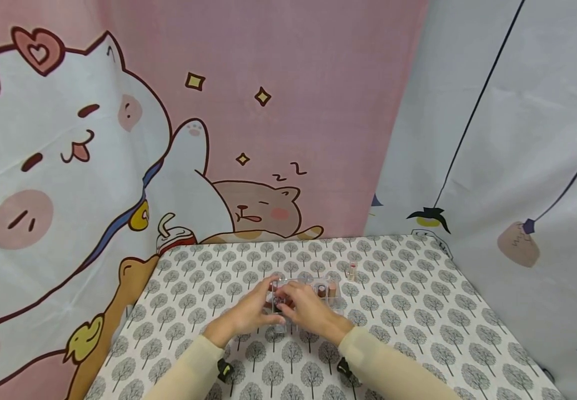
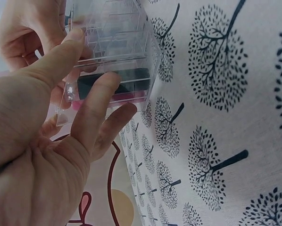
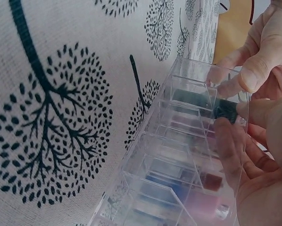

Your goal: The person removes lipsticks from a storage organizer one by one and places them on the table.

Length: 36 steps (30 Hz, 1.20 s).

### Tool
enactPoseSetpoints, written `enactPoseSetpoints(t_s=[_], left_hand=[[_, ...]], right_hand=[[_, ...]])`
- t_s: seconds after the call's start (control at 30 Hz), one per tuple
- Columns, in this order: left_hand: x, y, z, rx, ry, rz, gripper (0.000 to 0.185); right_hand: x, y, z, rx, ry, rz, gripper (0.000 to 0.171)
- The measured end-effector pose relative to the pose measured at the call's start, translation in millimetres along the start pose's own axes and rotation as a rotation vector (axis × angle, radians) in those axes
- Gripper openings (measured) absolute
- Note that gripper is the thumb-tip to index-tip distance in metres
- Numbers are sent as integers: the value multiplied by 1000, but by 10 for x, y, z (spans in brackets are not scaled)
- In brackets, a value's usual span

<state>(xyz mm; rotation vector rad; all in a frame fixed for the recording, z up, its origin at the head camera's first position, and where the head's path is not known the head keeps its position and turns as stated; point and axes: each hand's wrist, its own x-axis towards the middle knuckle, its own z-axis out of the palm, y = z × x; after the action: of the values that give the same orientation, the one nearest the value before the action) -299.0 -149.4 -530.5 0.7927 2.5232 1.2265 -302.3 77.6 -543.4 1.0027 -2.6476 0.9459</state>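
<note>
A clear compartmented organizer (image 1: 336, 303) stands on the tree-print cloth, with several lipstick-like tubes upright inside. My left hand (image 1: 253, 309) grips its left end, thumb on the near side and fingers on the far side. At that end's compartment, my right hand (image 1: 313, 312) pinches the top of a dark tube (image 3: 224, 110) between thumb and fingers. The tube's lower part is inside the compartment. A pink item (image 2: 129, 97) shows beside it in the left wrist view. Further along the organizer are a pink tube (image 3: 202, 205) and a brown-red one (image 3: 212, 181).
A small clear tube with a red part (image 1: 352, 272) stands on the cloth behind the organizer's right end. The patterned tablecloth (image 1: 398, 322) reaches back to a pink cartoon curtain (image 1: 318, 111). A pale curtain (image 1: 518, 139) hangs along the right.
</note>
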Motion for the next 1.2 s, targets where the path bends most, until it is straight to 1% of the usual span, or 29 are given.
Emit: enactPoseSetpoints(t_s=[0.27, 0.47, 0.63, 0.77, 0.97, 1.1, 1.2], left_hand=[[-8, -11, 10, 0, 1, 4, 114], [-17, -15, 8, 13, -6, -9, 116], [-18, -17, 4, 8, -8, -22, 117], [-22, -15, 6, 9, -10, -18, 117], [-3, -14, 1, 3, -8, -5, 116], [9, -7, -7, 9, 0, -7, 116], [9, -8, -5, 13, 1, 3, 115]], right_hand=[[-6, -7, 11, -11, 4, -2, 27], [-13, 0, 31, -17, 5, -2, 26], [-14, 5, 46, -23, 18, -21, 26], [-16, 10, 49, -35, 23, -33, 27], [-20, -3, 11, -16, 16, -10, 27], [-22, -23, -23, -7, 11, 7, 27], [-26, -41, -41, 3, 15, 6, 27]])
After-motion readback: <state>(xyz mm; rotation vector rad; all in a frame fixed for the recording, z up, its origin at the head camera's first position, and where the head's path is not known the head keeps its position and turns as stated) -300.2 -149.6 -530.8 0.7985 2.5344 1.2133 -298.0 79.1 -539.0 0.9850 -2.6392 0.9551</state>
